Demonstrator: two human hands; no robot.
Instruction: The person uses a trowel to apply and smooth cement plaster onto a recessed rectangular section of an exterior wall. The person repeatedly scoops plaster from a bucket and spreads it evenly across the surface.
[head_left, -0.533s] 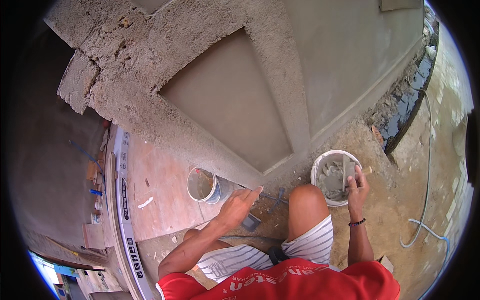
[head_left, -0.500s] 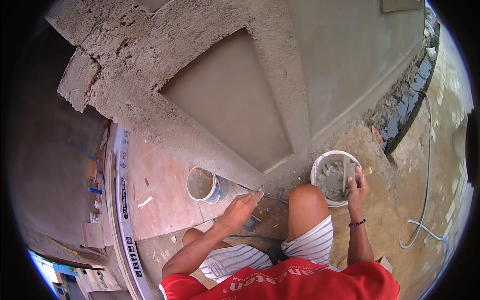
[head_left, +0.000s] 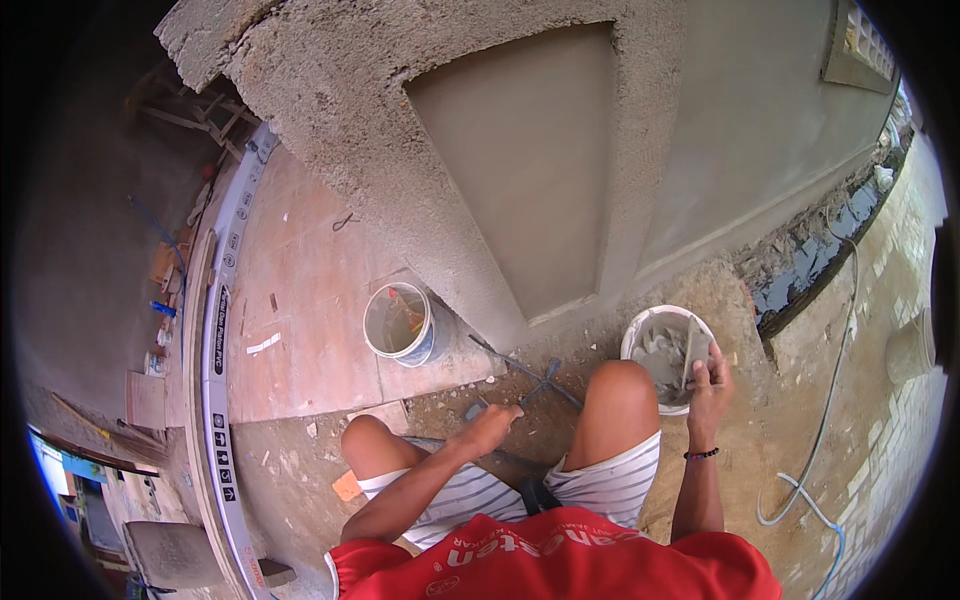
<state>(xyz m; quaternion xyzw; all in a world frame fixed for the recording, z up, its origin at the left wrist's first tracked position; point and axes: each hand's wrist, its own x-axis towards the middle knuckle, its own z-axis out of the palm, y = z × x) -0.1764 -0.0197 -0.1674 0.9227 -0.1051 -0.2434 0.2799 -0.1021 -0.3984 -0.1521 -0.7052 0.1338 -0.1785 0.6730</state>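
Observation:
My right hand (head_left: 710, 385) is closed on a flat, mortar-coated plastering trowel (head_left: 698, 348), held upright at the right side of a white bucket (head_left: 627, 345). Wet grey mortar (head_left: 660, 352) fills part of that bucket, in front of my right knee. Between my knees, my left hand (head_left: 489, 428) is curled low over the ground; whatever it grips is too small to make out. A small grey object (head_left: 477, 408) shows just beyond its knuckles, and I cannot tell whether they touch. Just beyond lies a dark blue cross-shaped tool (head_left: 545, 380) on the dirt.
A second bucket (head_left: 398, 352) stands on the pinkish tiled floor (head_left: 290, 340) at left. The rough cement pillar with a recessed panel (head_left: 530, 170) rises ahead. A long white boxed length (head_left: 215, 390) runs along the left. A hose (head_left: 832, 400) crosses the ground at right.
The view has tilted up, showing more floor and wall. My left hand has drawn back from the pillar's lower edge toward my knees. The right hand stays at the mortar bucket with the trowel.

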